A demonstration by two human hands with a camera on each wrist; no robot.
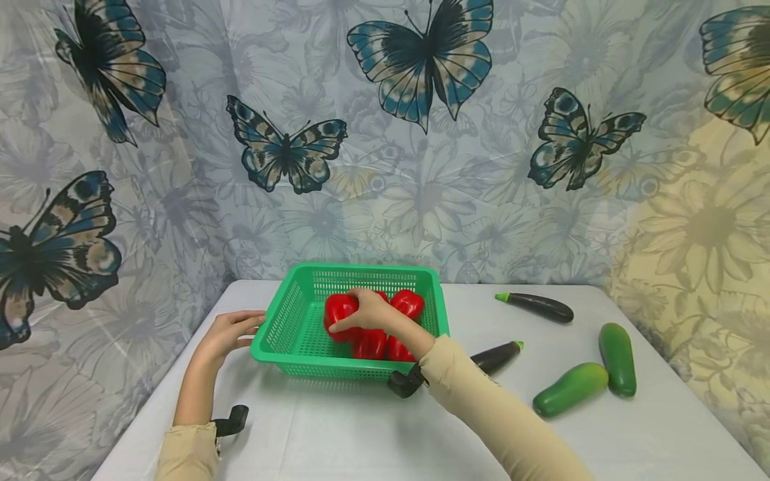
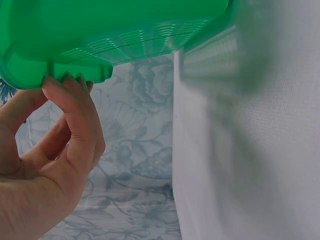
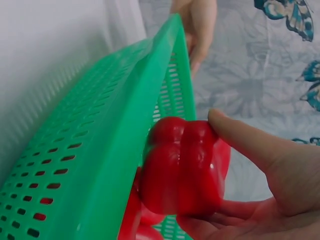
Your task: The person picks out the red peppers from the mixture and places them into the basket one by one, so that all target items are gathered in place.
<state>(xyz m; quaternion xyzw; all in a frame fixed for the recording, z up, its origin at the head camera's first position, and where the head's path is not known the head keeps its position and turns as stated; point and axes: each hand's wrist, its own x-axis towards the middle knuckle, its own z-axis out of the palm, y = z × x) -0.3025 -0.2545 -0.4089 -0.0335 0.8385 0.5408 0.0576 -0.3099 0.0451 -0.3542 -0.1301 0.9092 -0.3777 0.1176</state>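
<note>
In the head view a green plastic basket (image 1: 295,366) with perforated walls stands on the table and holds several red bell peppers (image 1: 408,304). My right hand (image 1: 373,310) grips one red bell pepper (image 3: 182,167) between thumb and fingers, over the other peppers inside the basket. The right wrist view shows this pepper close to the basket's wall. My left hand (image 1: 227,333) is at the basket's left side. Seen from the left wrist, bent fingers (image 2: 75,107) hold the basket's rim (image 2: 82,71); the thumb's tip is hidden behind the rim.
Right of the basket lie two dark eggplants, one farther back (image 1: 538,306) and one partly behind my right sleeve (image 1: 498,357). Two green zucchini-like vegetables (image 1: 571,389) lie farther right on the white table (image 1: 325,434). A butterfly-patterned cloth (image 1: 421,220) hangs behind.
</note>
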